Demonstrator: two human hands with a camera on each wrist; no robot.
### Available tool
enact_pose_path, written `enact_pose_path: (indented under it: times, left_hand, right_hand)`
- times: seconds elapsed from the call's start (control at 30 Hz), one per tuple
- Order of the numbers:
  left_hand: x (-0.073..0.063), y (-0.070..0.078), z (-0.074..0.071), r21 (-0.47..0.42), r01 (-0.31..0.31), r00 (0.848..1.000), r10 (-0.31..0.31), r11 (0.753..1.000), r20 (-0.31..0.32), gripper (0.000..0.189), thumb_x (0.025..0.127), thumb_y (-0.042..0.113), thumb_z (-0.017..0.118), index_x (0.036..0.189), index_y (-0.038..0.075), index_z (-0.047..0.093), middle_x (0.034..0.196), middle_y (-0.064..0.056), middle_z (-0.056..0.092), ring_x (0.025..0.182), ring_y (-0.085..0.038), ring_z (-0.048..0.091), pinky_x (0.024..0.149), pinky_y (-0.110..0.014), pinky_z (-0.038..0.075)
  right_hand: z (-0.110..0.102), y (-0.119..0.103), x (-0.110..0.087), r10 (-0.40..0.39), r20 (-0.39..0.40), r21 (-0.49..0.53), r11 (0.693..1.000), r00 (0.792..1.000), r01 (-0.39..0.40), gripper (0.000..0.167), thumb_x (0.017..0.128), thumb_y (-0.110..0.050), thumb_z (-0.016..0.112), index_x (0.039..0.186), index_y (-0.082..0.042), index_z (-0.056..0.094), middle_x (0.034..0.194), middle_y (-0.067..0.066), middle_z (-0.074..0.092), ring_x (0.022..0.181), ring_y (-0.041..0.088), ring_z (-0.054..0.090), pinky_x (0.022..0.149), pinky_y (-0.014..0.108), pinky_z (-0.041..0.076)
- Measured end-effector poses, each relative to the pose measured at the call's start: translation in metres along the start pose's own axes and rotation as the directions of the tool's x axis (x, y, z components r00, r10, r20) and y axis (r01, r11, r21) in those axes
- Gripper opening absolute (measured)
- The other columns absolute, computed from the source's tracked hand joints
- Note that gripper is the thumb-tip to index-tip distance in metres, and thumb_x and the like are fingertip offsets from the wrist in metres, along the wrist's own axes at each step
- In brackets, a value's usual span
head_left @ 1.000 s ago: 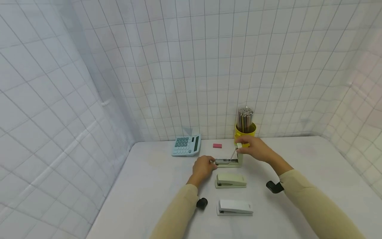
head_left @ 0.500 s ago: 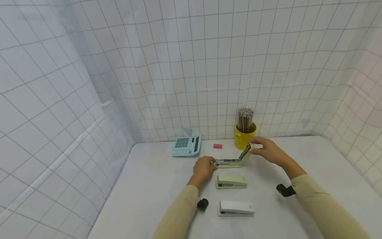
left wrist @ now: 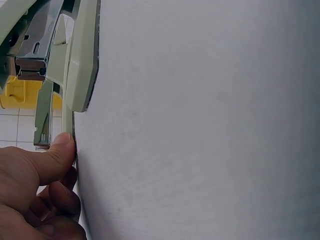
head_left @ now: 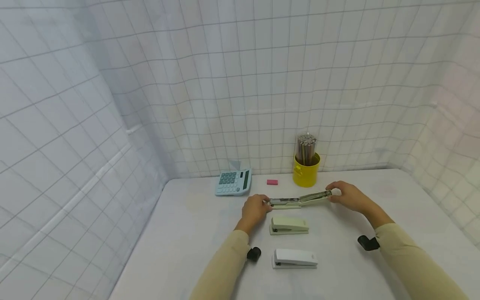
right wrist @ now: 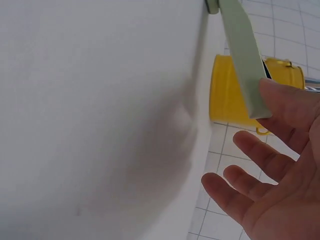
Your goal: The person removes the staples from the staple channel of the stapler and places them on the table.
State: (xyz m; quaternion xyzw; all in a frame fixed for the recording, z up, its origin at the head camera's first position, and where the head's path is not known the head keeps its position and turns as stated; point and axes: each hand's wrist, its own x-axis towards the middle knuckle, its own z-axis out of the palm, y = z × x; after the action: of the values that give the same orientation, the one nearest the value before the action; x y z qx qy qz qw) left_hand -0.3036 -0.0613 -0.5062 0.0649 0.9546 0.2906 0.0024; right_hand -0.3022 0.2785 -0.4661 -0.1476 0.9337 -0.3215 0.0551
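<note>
A pale green stapler [head_left: 286,206] lies opened out on the table, its metal inner side showing. My left hand [head_left: 255,210] pinches the left end of its base; in the left wrist view, the thumb [left wrist: 61,145] presses on that base. With thumb and index finger, my right hand [head_left: 349,196] holds the free end of the stapler's lid [right wrist: 244,60], swung far out to the right and slightly raised. The other right fingers [right wrist: 225,192] are spread apart from it. Nearer to me sit a second pale green stapler [head_left: 289,225] and a white stapler [head_left: 295,258], both closed.
Behind the opened stapler stands a yellow bucket [head_left: 305,176] full of pencils [head_left: 306,148]. A pink eraser [head_left: 272,182] and a light blue calculator [head_left: 232,182] lie toward the back left. A grid-patterned cloth wall [head_left: 262,91] rises along the table's back edge.
My right hand has swung the stapler's lid from upright over to the right and down, almost in line with the base. The left hand has stayed at the base's end.
</note>
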Motion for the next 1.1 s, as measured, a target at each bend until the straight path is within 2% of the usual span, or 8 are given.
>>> enact_pose_path:
  times: [0.2,0.33,0.43,0.53,0.63,0.73,0.83,1.1]
  left_hand:
    - [0.003,0.004,0.0,-0.005,-0.004,1.0,0.005,1.0,0.011,0.026,0.088,0.024,0.081,0.112,0.014,0.077,0.106,-0.003,0.076,0.1,-0.024,0.068,0.083,-0.043,0.054]
    - [0.004,0.005,0.005,-0.004,-0.002,1.0,0.002,1.0,0.009,0.027,0.088,0.025,0.081,0.113,0.015,0.077,0.104,-0.002,0.076,0.101,-0.025,0.069,0.084,-0.044,0.054]
    - [0.003,0.004,0.006,-0.005,0.01,1.0,-0.01,1.0,0.01,0.027,0.088,0.025,0.081,0.112,0.015,0.077,0.106,-0.003,0.076,0.102,-0.026,0.069,0.085,-0.044,0.054]
    - [0.003,0.002,0.005,-0.004,0.014,1.0,-0.014,1.0,0.006,0.026,0.088,0.024,0.081,0.111,0.015,0.076,0.108,-0.004,0.075,0.102,-0.026,0.068,0.085,-0.044,0.054]
    - [0.003,-0.001,0.005,0.008,0.02,1.0,-0.02,1.0,0.01,0.026,0.087,0.023,0.081,0.111,0.014,0.076,0.105,-0.003,0.075,0.098,-0.025,0.068,0.083,-0.044,0.054]
    - [0.003,-0.003,0.004,0.016,0.024,0.999,-0.024,1.0,0.021,0.027,0.087,0.022,0.082,0.111,0.014,0.076,0.103,-0.003,0.075,0.093,-0.023,0.068,0.081,-0.043,0.054]
    - [0.005,-0.004,0.003,0.014,0.011,1.0,-0.011,1.0,0.027,0.027,0.087,0.023,0.082,0.111,0.013,0.076,0.101,-0.002,0.075,0.089,-0.02,0.067,0.079,-0.042,0.054]
    - [0.008,-0.004,0.003,0.013,-0.017,0.999,0.017,1.0,0.033,0.026,0.086,0.023,0.083,0.109,0.013,0.076,0.094,0.0,0.075,0.082,-0.017,0.064,0.075,-0.039,0.053]
  right_hand:
    - [-0.001,0.006,-0.002,-0.02,0.012,-0.028,0.999,1.0,0.02,0.042,0.098,-0.022,0.066,0.131,0.001,0.06,0.137,0.028,0.058,0.129,0.052,0.048,0.102,0.069,0.038]
    - [-0.005,-0.004,-0.002,-0.058,0.032,-0.137,0.989,0.998,0.062,0.045,0.096,-0.016,0.066,0.134,0.006,0.058,0.132,0.027,0.062,0.124,0.051,0.053,0.101,0.066,0.041]
    - [-0.002,-0.026,-0.001,-0.095,-0.046,-0.266,0.961,0.994,0.079,0.043,0.094,-0.011,0.067,0.133,0.006,0.059,0.129,0.027,0.062,0.119,0.05,0.055,0.098,0.064,0.044]
    - [0.009,-0.056,0.005,-0.17,-0.19,-0.343,0.934,0.967,0.097,0.034,0.092,-0.007,0.069,0.125,0.003,0.066,0.113,0.021,0.066,0.104,0.042,0.059,0.086,0.055,0.05]
    - [0.025,-0.082,0.017,-0.204,-0.241,-0.272,0.953,0.949,0.136,0.024,0.093,-0.008,0.069,0.116,0.0,0.071,0.096,0.011,0.064,0.087,0.029,0.057,0.074,0.044,0.049]
    - [0.044,-0.095,0.032,-0.159,-0.199,-0.09,0.986,0.967,0.143,0.022,0.094,-0.011,0.068,0.113,-0.001,0.072,0.086,0.005,0.062,0.076,0.02,0.054,0.067,0.036,0.046]
    - [0.061,-0.1,0.045,-0.091,-0.141,0.043,0.994,0.986,0.098,0.022,0.094,-0.013,0.067,0.111,0.0,0.072,0.08,0.004,0.062,0.07,0.017,0.052,0.064,0.032,0.045]
    - [0.092,-0.105,0.061,0.024,-0.027,0.101,0.995,0.999,-0.021,0.014,0.093,-0.014,0.066,0.093,-0.003,0.075,0.079,0.002,0.067,0.062,0.015,0.056,0.053,0.029,0.049]
